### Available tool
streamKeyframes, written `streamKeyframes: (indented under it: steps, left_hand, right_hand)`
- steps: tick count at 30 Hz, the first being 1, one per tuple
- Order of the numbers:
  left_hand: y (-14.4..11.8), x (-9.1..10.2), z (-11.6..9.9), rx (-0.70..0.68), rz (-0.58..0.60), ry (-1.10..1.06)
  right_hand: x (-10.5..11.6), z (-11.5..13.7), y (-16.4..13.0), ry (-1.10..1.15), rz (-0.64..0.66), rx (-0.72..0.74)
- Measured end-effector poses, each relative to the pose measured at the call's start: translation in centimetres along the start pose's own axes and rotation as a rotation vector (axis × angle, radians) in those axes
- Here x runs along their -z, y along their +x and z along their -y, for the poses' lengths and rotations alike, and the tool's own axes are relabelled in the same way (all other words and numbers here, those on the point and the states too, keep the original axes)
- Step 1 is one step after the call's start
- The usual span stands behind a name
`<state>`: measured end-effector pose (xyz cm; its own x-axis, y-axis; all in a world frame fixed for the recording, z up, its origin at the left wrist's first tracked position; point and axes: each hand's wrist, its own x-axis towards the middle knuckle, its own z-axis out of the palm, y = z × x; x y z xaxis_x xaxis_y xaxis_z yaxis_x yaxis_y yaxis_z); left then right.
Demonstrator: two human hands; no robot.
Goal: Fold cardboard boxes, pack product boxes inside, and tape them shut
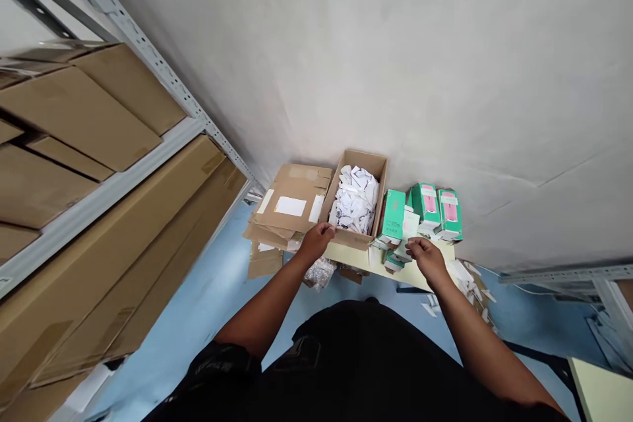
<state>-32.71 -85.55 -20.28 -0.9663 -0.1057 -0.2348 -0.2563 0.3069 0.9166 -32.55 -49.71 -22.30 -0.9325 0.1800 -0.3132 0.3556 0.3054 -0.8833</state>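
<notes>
Against the white wall, on a small pale desk (346, 254), we have an open carton (357, 198) filled with crumpled white papers (353, 201). Our left hand (316, 242) sits at the carton's near left corner, fingers (327, 231) curled over the rim and gripping it. Our right hand (428, 258) is out over the desk's right part, fingers (411, 248) bent around a small white-and-green box (403, 252), though how tight that grip is we cannot tell. Just beyond it stand the green boxes (435, 211), upright in a cluster near the wall, two showing pink panels; one more green box (394, 216) leans right beside the carton's right wall. Left of the carton lies a stack of flattened cardboard (289, 204) with a white label on top, overhanging the desk edge. White scraps (467, 277) litter the desk's right end and the blue floor (198, 303) below. Over on our left, a metal shelf (99, 191) carries long brown cartons (84, 112), well apart from both hands.
</notes>
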Motion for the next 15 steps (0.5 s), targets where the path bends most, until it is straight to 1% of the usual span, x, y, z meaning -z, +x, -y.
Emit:
streamKeyframes:
  steps: [2,4,5,7,9,11,13,15]
  left_hand:
    - [0.2,-0.4,-0.5,0.030,-0.024,-0.030]
    - [0.2,-0.9,-0.9,0.045,-0.033,-0.044]
    - [0.2,-1.2,-1.2,0.041,-0.029,-0.041]
    - [0.1,-2.0,-2.1,0.030,-0.011,-0.037]
    - [0.1,-3.1,-3.4,0.018,0.018,-0.044]
    - [0.3,-4.6,-5.1,-0.024,0.075,-0.022]
    - [0.9,-6.5,-7.0,-0.099,0.168,0.048]
    - [1.9,-8.5,-8.9,-0.167,0.278,0.131]
  right_hand:
    - [0.1,1.1,2.1,-0.162,-0.048,0.055]
    - [-0.3,2.2,4.0,-0.355,-0.100,0.102]
    - [-0.7,2.6,4.8,-0.432,-0.103,0.116]
    - [-1.9,3.3,6.1,-0.520,-0.057,0.113]
    - [-3.3,3.6,6.8,-0.532,0.017,0.084]
    - [-4.2,3.6,7.1,-0.486,0.067,0.079]
    - [-4.5,3.3,7.4,-0.407,0.089,0.108]
    - [-4.2,2.7,7.6,-0.319,0.111,0.130]
